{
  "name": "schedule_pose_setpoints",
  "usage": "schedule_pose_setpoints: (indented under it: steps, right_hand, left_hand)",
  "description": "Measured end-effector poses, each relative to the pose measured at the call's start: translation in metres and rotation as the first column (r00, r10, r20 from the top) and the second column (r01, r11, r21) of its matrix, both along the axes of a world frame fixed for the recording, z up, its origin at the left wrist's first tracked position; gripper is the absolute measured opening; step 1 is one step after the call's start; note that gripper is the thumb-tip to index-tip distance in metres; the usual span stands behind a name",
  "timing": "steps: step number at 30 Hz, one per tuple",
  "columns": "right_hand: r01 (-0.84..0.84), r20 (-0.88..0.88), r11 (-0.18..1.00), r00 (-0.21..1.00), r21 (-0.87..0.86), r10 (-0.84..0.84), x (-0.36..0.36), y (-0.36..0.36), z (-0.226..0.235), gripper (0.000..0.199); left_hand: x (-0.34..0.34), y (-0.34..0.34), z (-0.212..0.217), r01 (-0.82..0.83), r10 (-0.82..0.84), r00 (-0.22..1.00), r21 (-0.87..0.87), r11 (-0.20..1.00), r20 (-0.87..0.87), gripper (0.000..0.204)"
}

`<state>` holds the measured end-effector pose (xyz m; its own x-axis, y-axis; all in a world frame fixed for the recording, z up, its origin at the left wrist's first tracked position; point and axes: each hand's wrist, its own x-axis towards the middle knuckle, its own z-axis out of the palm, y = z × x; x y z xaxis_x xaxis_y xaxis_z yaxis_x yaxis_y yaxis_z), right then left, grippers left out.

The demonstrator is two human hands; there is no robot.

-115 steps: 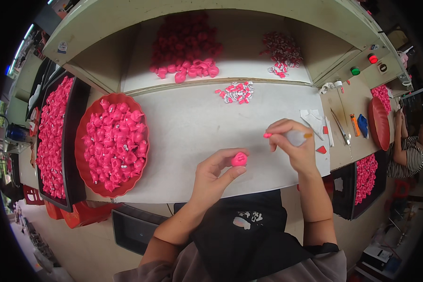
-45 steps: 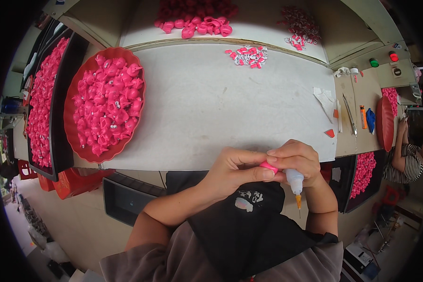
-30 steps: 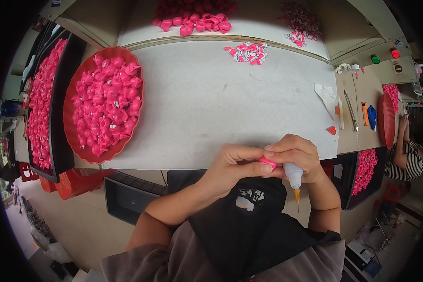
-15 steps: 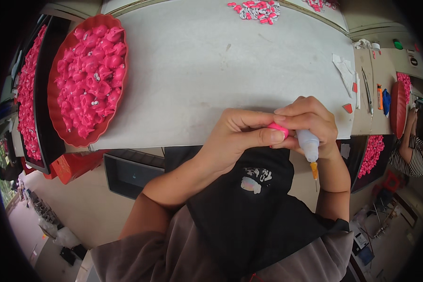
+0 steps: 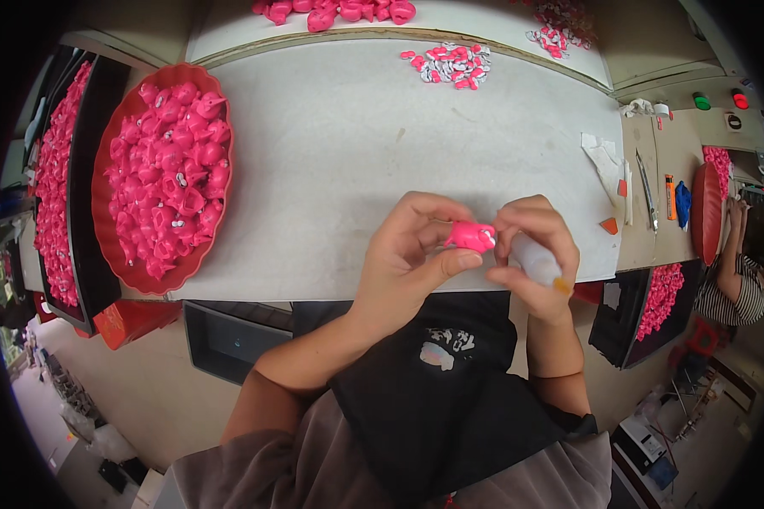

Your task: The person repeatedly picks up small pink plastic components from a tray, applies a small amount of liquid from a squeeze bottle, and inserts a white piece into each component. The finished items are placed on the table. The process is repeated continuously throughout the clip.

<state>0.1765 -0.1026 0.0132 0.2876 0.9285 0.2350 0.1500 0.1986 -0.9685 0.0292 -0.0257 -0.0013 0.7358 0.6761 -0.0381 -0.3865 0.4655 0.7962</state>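
Observation:
Between the fingers and thumb of my left hand (image 5: 416, 259) is a small pink plastic figure (image 5: 469, 237) with white marks at its right end. My right hand (image 5: 542, 246), just right of it, has its fingers wrapped round a translucent squeeze bottle (image 5: 533, 260). The bottle's orange tip (image 5: 561, 286) points down and toward me; its needle is too blurred to make out. Both hands are above the table's near edge. The right fingertips come close to the figure, with a small gap between.
A red scalloped tray (image 5: 102, 229) heaped with pink pieces stands at the left. Small pink and white parts (image 5: 454, 66) lie at the table's back. Tweezers (image 5: 646, 191) and an orange cutter (image 5: 671, 197) rest at the right. A co-worker in a striped top (image 5: 743, 288) sits far right.
My hands have come apart, and the pink figure now shows more fully in my left fingers. The right hand has turned the bottle. The view has shifted, showing more of the back shelf.

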Motion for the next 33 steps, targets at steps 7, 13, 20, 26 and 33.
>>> schedule_pose_setpoints:
  steps: [7, 13, 20, 26, 33]
  right_hand:
    - [-0.233, -0.554, 0.948, 0.829, -0.219, 0.076, 0.004, 0.002, 0.005, 0.015]
    - [-0.156, -0.537, 0.960, 0.844, -0.233, 0.007, -0.005, -0.004, -0.001, 0.016]
    - [0.026, -0.009, 0.994, 1.000, -0.105, -0.027, -0.004, -0.012, 0.011, 0.023]
    - [0.027, 0.225, 0.999, 0.974, -0.020, -0.022, -0.003, -0.006, 0.017, 0.028]
    - [-0.057, 0.405, 0.995, 0.914, 0.079, 0.020, -0.005, 0.001, 0.018, 0.031]
  left_hand:
    - [-0.006, 0.003, 0.000, 0.027, 0.001, 0.993, 0.237, 0.971, -0.117, 0.031]
    - [-0.004, -0.001, 0.001, -0.003, 0.047, 0.992, 0.356, 0.934, -0.116, 0.027]
    - [-0.004, -0.001, 0.010, 0.084, -0.083, 0.996, 0.112, 0.990, -0.018, 0.033]
    - [-0.004, -0.003, 0.004, 0.184, -0.184, 0.983, -0.027, 0.982, 0.029, 0.033]
    - [-0.016, 0.000, 0.012, 0.250, -0.248, 0.968, -0.064, 0.966, 0.042, 0.035]
